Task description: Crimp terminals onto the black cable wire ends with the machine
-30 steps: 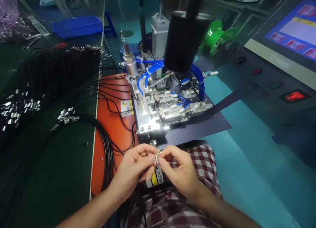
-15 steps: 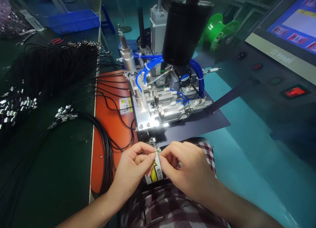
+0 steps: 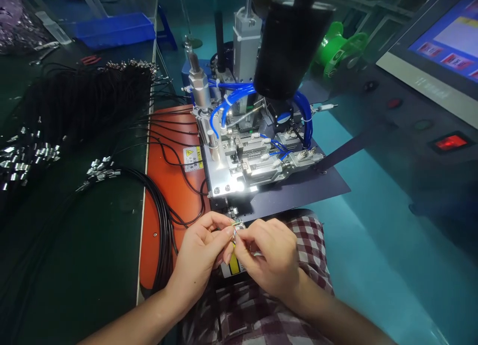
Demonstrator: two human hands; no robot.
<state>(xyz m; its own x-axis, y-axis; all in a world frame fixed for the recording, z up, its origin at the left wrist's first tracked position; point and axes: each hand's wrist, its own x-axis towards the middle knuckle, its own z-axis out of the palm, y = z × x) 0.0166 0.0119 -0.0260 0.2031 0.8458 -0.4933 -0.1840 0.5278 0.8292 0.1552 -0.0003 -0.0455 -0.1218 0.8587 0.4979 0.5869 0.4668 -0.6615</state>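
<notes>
Near the front of the machine, over my lap, my left hand [image 3: 204, 250] pinches thin wires [image 3: 236, 224] between thumb and index finger. One strand looks yellow-green; a paler one lies between the fingertips. Close against it, my right hand [image 3: 268, 250] is closed in a pinch on the same wires, its fingertips almost touching the left ones. The exact ends of the strands are too small to make out. Just beneath the hands lies a white and yellow label [image 3: 233, 266], partly covered by them. Black cables [image 3: 159, 225] curve along beside my left wrist.
Ahead stands a metal machine [image 3: 242, 161] with blue air hoses [image 3: 239, 92] and a black cylinder [image 3: 289, 49] over it. Left, a green table [image 3: 74, 265] bears cable bundles [image 3: 89, 96] and a blue tray [image 3: 115, 31]. A control panel [image 3: 418, 86] is at right.
My right hand has shifted slightly left and turned, its fingertips now closer to the left hand's. The wires between them have changed angle. The view has shifted a little.
</notes>
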